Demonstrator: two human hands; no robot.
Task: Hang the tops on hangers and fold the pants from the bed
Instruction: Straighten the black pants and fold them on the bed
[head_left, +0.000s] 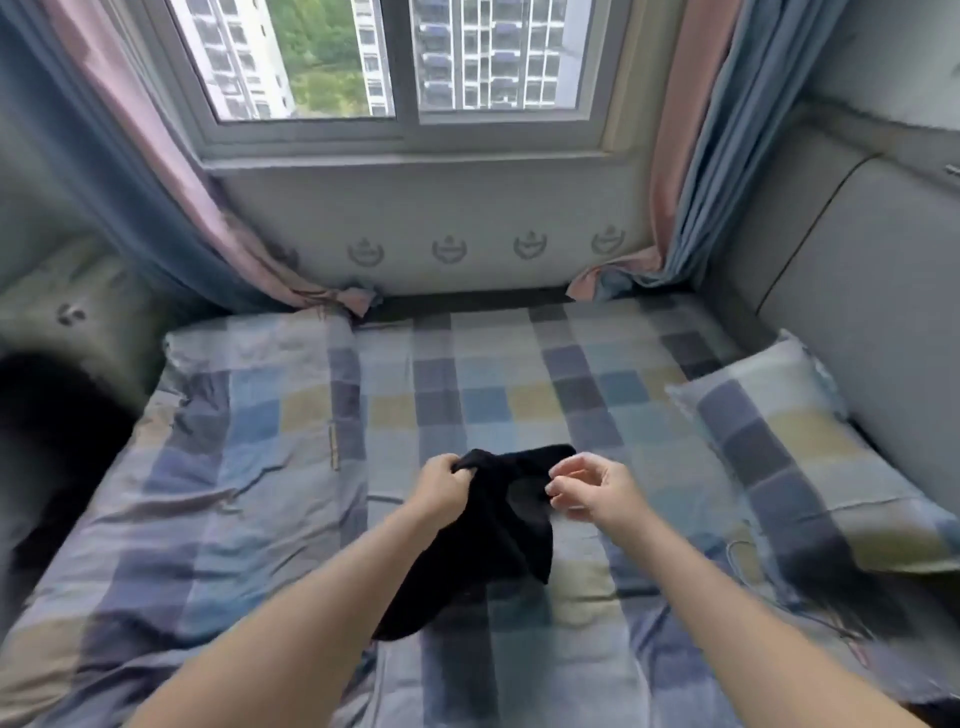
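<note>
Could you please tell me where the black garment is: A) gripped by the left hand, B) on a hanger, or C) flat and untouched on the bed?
A: the left hand curls its fingers round the bunched top of the garment, which hangs down toward the bed.

Bunched black garment hides its shape; top or pants unclear.

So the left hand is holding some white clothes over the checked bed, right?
Not quite. The garment is black, not white. The head view shows the left hand gripping it over the checked bed.
</note>
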